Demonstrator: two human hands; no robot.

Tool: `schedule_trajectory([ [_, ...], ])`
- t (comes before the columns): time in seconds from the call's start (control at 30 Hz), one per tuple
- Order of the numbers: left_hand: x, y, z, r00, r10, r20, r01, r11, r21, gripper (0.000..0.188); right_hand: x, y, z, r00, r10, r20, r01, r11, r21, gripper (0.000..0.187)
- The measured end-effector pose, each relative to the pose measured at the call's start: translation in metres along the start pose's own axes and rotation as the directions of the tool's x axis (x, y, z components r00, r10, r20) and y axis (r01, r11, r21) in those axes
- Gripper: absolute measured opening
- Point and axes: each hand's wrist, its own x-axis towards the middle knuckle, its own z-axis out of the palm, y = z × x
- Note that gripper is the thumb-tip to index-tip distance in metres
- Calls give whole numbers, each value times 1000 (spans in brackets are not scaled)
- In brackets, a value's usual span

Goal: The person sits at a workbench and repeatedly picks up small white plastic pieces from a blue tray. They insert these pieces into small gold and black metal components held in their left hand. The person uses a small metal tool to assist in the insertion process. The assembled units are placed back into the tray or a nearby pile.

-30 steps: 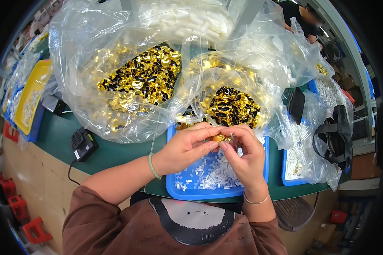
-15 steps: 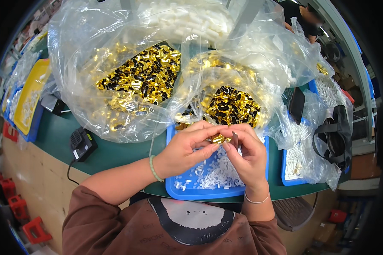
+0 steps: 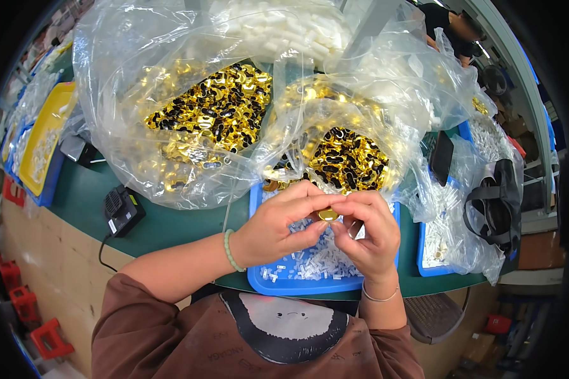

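Over the blue tray (image 3: 284, 285) on the bench, my left hand (image 3: 278, 230) and right hand (image 3: 368, 232) both pinch one small gold piece (image 3: 328, 215), which I judge could slip among the white parts.

gold piece (image 3: 327, 215), blue tray (image 3: 284, 285), green table (image 3: 171, 222)

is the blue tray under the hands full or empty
Partly filled: small white parts lie across the blue tray, with bare blue floor showing at its near edge.

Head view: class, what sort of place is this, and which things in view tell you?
Probably a small-parts assembly workbench in a factory: clear bags of gold pieces, a blue tray of white parts, and both hands joining a gold piece.
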Motion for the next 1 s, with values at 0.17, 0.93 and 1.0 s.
schedule_trajectory([
  [0.17,0,-1,0,999,43,-21,-42,998,35,39,-1,-2,4,1000,9,-29,-9,1000,15,28],
  [0.93,-2,-14,8,941,-322,-107,232,840,-490,31,-1,5,5,785,619,30,-581,719,382,11],
  [1.0,0,-12,7,957,-232,-174,178,944,-279,34,-1,4,4,750,657,74,-618,657,432,14],
])
